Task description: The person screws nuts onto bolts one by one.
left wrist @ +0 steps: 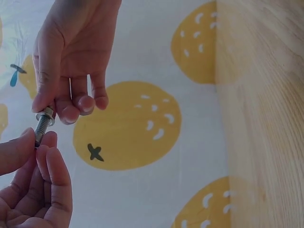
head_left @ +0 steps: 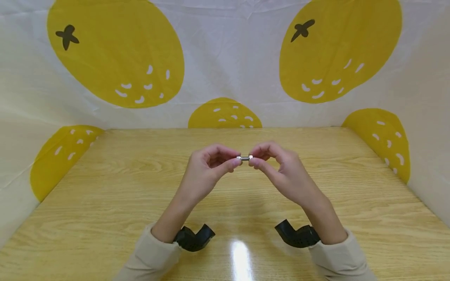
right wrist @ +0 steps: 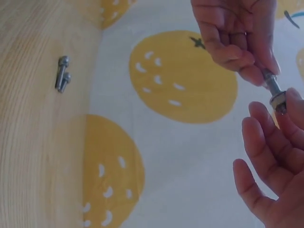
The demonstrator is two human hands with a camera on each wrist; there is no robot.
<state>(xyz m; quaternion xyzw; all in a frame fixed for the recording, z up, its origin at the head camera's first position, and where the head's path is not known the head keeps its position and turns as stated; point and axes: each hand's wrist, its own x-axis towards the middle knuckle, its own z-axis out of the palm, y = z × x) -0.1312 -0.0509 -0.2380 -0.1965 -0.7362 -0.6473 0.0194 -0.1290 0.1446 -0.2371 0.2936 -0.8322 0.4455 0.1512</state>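
Note:
A small silver bolt is held level above the table between both hands. My left hand pinches its head end between thumb and fingertips. At the other end my right hand pinches a nut that sits around the bolt's end. A wider ring shows beside the nut in the left wrist view, with bare threads between the two hands. Fingertips partly cover both ends.
Two more bolts lie close together on the wood in the right wrist view. The wooden table is bounded at the back and sides by a white cloth with yellow fruit prints. Each wrist carries a black mount.

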